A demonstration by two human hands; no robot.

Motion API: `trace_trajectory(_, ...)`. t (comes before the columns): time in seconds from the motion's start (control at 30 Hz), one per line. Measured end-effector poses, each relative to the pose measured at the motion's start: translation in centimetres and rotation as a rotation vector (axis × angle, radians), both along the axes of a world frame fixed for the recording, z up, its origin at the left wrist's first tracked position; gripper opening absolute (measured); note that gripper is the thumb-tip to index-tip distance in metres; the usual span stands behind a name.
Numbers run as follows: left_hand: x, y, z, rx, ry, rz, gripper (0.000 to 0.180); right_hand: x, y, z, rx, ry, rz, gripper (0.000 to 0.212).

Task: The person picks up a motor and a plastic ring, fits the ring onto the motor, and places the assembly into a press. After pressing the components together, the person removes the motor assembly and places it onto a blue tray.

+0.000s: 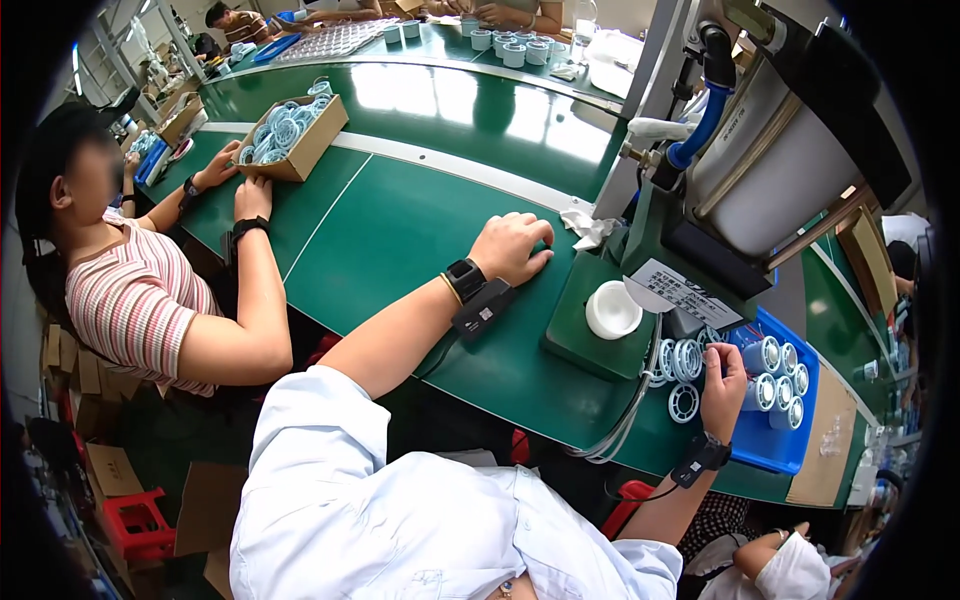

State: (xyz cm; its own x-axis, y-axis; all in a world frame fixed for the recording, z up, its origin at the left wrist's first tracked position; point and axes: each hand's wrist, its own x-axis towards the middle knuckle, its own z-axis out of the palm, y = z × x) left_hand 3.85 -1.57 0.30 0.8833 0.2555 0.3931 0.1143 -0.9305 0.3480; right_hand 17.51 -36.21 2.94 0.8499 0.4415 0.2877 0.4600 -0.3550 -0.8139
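My left hand [512,248] lies on the green tabletop [400,230], its fingers loosely bent and the thumb apart, with nothing in it. To its right stands a green press base [572,330] with a round white holder [613,310] on top. Beyond that, my right hand [722,395] is beside several pale blue spoked plastic rings [684,360]. Its fingers are curled together; whatever may be between them is hidden. One ring [683,403] lies flat just left of that hand. Right of it, a blue tray [793,455] holds several pale blue cylindrical housings [765,355].
The press cylinder [760,160] rises above the base. Cables [625,425] hang over the table's near edge. A crumpled white tissue [590,228] lies behind the base. At left, a co-worker [140,290] touches a cardboard box [310,140] of rings. More housings [513,52] stand across the table.
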Motion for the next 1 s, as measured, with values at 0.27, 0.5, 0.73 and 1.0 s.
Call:
trace_trajectory(0.27, -0.2, -0.4, 0.0, 0.091, -0.002, -0.012, 0.016, -0.1, -0.2, 0.1, 0.000, 0.005, 0.000, 0.015)
trace_trajectory(0.5, -0.3, -0.1, -0.2, 0.029, -0.012, -0.022, 0.015, -0.2, -0.4, 0.0, -0.023, -0.010, 0.005, 0.016)
trace_trajectory(0.73, -0.7, 0.4, -0.1, -0.074, 0.002, -0.008, 0.015, 0.2, -0.5, -0.3, 0.018, 0.057, 0.028, 0.016)
trace_trajectory(1.0, 0.0, 0.4, -0.5, -0.103, -0.022, -0.051, 0.014, 0.8, -1.7, -1.1, 0.042, 0.016, 0.034, 0.015)
